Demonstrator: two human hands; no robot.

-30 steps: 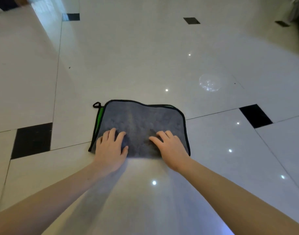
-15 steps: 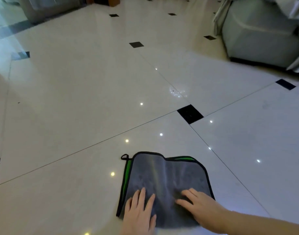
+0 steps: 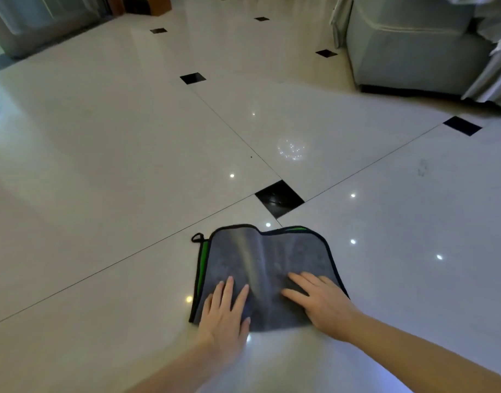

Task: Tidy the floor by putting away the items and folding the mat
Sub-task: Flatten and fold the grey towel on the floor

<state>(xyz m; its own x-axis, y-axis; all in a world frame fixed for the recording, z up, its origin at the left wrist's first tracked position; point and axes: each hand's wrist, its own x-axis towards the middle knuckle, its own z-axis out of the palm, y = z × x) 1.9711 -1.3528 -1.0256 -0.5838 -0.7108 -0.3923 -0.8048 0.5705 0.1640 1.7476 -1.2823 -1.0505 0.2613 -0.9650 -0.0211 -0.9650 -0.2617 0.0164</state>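
You are pressing both hands flat on the folded mat [image 3: 267,268], which is lying on the glossy tiled floor [image 3: 101,171] just in front of you, near a black inset tile [image 3: 279,198]; your left hand [image 3: 225,307] is resting on its near left part with the fingers [image 3: 229,287] straight and slightly spread, pinching nothing; your right hand [image 3: 321,300] is lying on the near right part, fingers likewise flat and splayed. The mat is looking soft, light and limp, probably a plush cloth, so it is likely sliding easily on the polished tile; a green underside and a small black loop [image 3: 197,238] are showing at the left edge. Judging by this, you are best taking it by the bound edges or corners, keeping one palm down as an anchor.
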